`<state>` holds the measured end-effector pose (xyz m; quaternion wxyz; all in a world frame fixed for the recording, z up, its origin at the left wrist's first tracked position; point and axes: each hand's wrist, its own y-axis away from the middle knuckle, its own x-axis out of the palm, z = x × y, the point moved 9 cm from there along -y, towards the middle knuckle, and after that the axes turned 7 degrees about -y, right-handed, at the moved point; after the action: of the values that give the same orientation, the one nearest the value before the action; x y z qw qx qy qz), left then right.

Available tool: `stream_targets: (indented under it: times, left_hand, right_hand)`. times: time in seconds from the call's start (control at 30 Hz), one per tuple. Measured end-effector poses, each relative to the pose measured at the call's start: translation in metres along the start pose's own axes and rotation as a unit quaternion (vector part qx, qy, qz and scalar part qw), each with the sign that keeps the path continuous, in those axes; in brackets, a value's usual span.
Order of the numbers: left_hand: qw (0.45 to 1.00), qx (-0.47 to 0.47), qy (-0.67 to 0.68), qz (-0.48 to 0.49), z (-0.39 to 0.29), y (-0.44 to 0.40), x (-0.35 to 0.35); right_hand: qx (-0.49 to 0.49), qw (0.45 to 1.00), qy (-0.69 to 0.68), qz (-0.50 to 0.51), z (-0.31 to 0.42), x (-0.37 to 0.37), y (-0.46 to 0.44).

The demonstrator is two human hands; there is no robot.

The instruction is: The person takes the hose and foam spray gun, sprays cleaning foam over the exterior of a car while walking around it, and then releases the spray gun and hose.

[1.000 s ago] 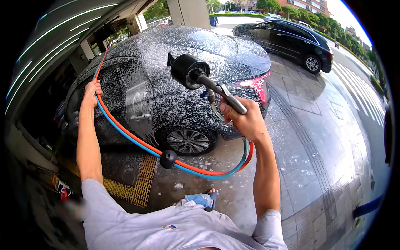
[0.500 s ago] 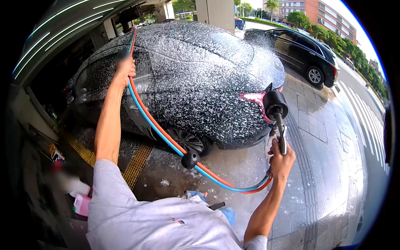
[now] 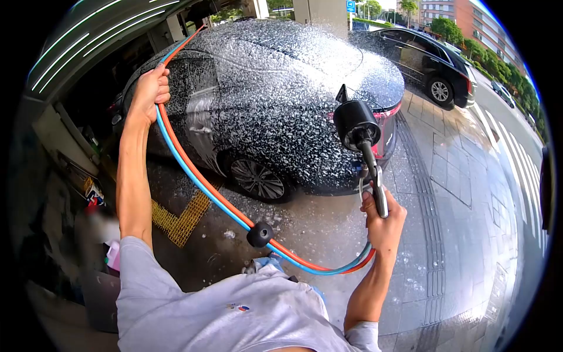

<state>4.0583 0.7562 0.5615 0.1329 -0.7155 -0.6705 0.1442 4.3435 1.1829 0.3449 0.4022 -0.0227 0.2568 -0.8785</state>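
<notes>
Though aslant, spray gun point(image 3: 356, 124) toward car point(image 3: 264, 114)

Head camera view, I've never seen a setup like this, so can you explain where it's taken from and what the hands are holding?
There's no machine arm here, just a person's two bare hands. The camera is worn on that person's head and looks forward and down, so their own grey shirt fills the bottom. The left hand grips a pair of red and blue hoses, which pass through a black ball and curve round toward the right hand. That one holds a spray gun with a black, barrel-shaped front. Before them stands a dark car, speckled with what looks like white foam. To the right is wet-looking paving.
</notes>
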Motion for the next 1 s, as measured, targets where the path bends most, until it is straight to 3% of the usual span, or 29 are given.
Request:
stream_targets:
  times: [0.03,0.1,0.2,0.23,0.27,0.3,0.43,0.53,0.63,0.77,0.83,0.87,0.93,0.97,1.0]
  left_hand:
    - [1.0,0.0,0.026,0.006,0.001,0.0,0.006]
    - [0.997,-0.036,0.059,0.024,0.021,-0.007,0.01]
    - [0.995,-0.063,0.078,0.012,0.046,-0.025,0.029]
    - [0.995,-0.058,0.077,0.008,0.049,-0.034,0.035]
    - [0.989,-0.076,0.12,0.031,0.053,-0.033,0.052]
    - [0.994,-0.069,0.086,0.022,0.056,-0.035,0.059]
    - [0.993,-0.09,0.064,0.039,0.079,-0.02,0.101]
    - [0.995,-0.09,0.032,0.026,0.091,0.009,0.13]
    - [0.996,-0.092,0.012,0.015,0.094,0.035,0.145]
    - [0.995,-0.099,-0.023,-0.013,0.083,0.058,0.132]
    - [0.994,-0.099,-0.037,-0.033,0.074,0.065,0.113]
    - [0.995,-0.087,-0.035,-0.027,0.062,0.065,0.106]
    - [0.998,-0.056,-0.026,-0.032,0.03,0.064,0.101]
    - [0.999,-0.044,-0.011,-0.017,0.016,0.051,0.097]
    - [0.999,-0.023,-0.025,-0.005,0.002,0.036,0.097]
  right_hand:
    - [-0.023,0.999,0.019,-0.013,0.0,-0.015,0.003]
    - [0.052,0.997,-0.02,-0.052,-0.027,-0.048,0.005]
    - [0.112,0.988,0.057,-0.093,-0.061,-0.102,0.001]
    - [0.067,0.983,0.126,-0.116,-0.076,-0.118,-0.006]
    - [0.031,0.973,0.194,-0.119,-0.079,-0.125,-0.007]
    - [0.06,0.966,0.228,-0.104,-0.089,-0.126,-0.011]
    - [0.098,0.962,0.242,-0.083,-0.192,-0.106,-0.008]
    - [0.144,0.974,0.174,-0.036,-0.274,-0.056,0.028]
    - [0.166,0.982,0.073,0.044,-0.308,0.012,0.071]
    - [0.196,0.969,-0.051,0.144,-0.293,0.087,0.115]
    - [0.205,0.952,-0.129,0.188,-0.248,0.088,0.114]
    - [0.202,0.952,-0.133,0.188,-0.228,0.084,0.11]
    - [0.326,0.872,-0.336,0.141,-0.213,0.078,0.109]
    - [0.321,0.875,-0.335,0.139,-0.213,0.073,0.098]
    - [0.308,0.84,-0.44,0.082,-0.211,0.066,0.083]
